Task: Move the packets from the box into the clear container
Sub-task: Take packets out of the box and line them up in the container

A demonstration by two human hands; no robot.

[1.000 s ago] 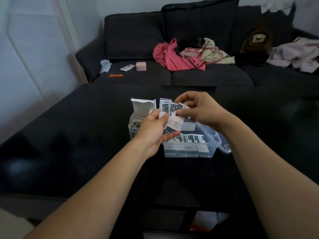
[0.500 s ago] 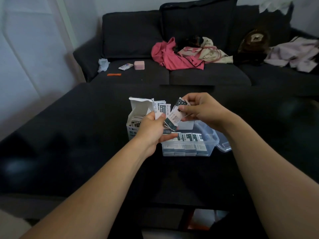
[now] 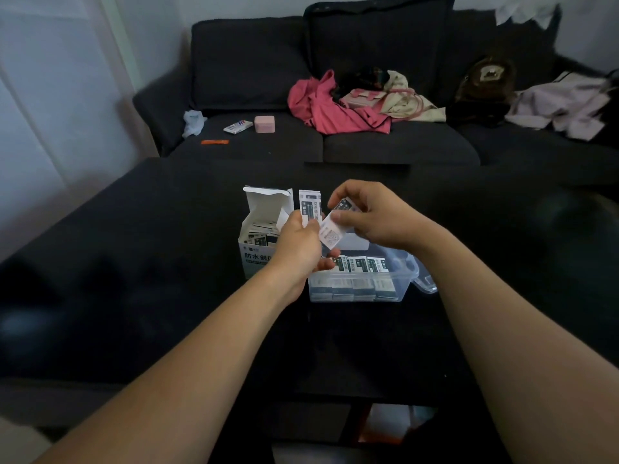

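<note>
A white cardboard box (image 3: 256,259) with its lid flap up stands on the dark table, several packets still inside. To its right sits the clear container (image 3: 400,286), a row of packets standing along its near wall. My left hand (image 3: 298,244) hovers between the two, gripping a small stack of white and dark packets (image 3: 310,205) upright. My right hand (image 3: 371,216) pinches a single packet (image 3: 331,231), tilted, above the container's left end and touching the left hand's fingers.
The container's clear lid (image 3: 425,283) lies against its right side. A dark sofa behind the table holds pink clothing (image 3: 321,105), a pink case (image 3: 264,123), a small white pack (image 3: 237,126), a brown bag (image 3: 485,78) and pale garments (image 3: 562,105).
My right hand has drawn one packet off the left hand's stack and tipped it down toward the container. The left hand's stack is thinner and stays upright.
</note>
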